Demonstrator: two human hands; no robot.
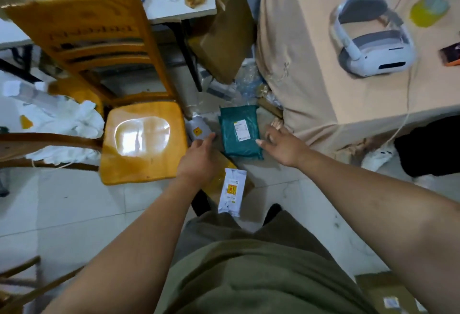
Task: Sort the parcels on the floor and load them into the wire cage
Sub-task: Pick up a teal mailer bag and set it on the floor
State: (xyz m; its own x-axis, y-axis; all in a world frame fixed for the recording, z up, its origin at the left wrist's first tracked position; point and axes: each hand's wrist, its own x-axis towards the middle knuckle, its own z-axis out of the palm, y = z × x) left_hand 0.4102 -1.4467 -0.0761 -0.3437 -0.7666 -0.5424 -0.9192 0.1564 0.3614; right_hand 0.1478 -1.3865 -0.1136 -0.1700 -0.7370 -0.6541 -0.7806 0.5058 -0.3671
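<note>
4 parcels on floor (74, 201) beside chair (142, 139): grey (198, 129), green (240, 132), yellow (217, 181), and white (231, 189) lying on yellow. Left hand (199, 157) is over grey's edge, right hand (281, 144) just beside green's right edge. Both hands' fingers (270, 131) are wide, holding nothing.

Both arms outstretched; left hand (199, 155), right hand (283, 145) empty, fingers extended.

- The chair (142, 139) stands at left, the draped table (348, 77) at right.
- Between them on the floor lies the middle parcel (240, 132), with the left parcel (198, 129) just left of it.
- Nearer, the near parcel (232, 190) lies on a carton (216, 181).
- The left hand (199, 157) is left of the middle parcel, the right hand (281, 144) just right of it.
</note>
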